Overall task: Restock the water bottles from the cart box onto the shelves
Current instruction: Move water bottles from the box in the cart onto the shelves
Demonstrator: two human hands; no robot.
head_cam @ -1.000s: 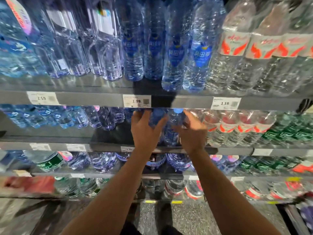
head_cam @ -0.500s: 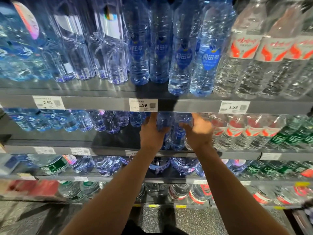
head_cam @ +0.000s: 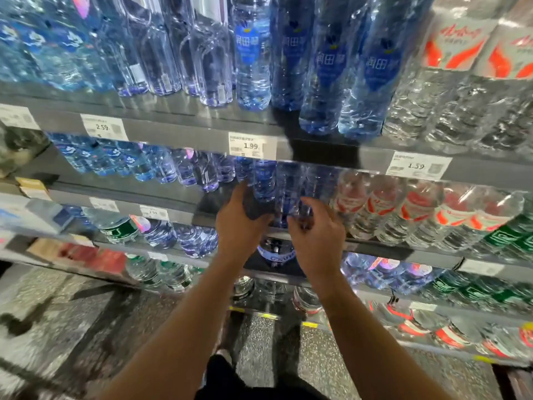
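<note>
Hands (2, both blurred): left hand [head_cam: 240, 223] and right hand [head_cam: 313, 236] grip blue bottles [head_cam: 284, 194].

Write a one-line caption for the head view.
Both hands, left and right, at blue-labelled bottles on the second shelf.

White price tags reading 2.59 [head_cam: 103, 127], 1.99 [head_cam: 251, 145] and 1.59 [head_cam: 418, 166]; speckled floor [head_cam: 86, 321] below.

— Which prices can be read on the shelf edge?
— One tag [head_cam: 104, 127] shows 2.59, the middle tag [head_cam: 251, 145] 1.99, the right tag [head_cam: 418, 166] 1.59.
— And lower down?
— A small tag [head_cam: 153, 212] seems to say 2.59; it is blurred.
— Any brand?
— The blue labels [head_cam: 329, 60] carry Chinese characters, 润田翠.
</note>
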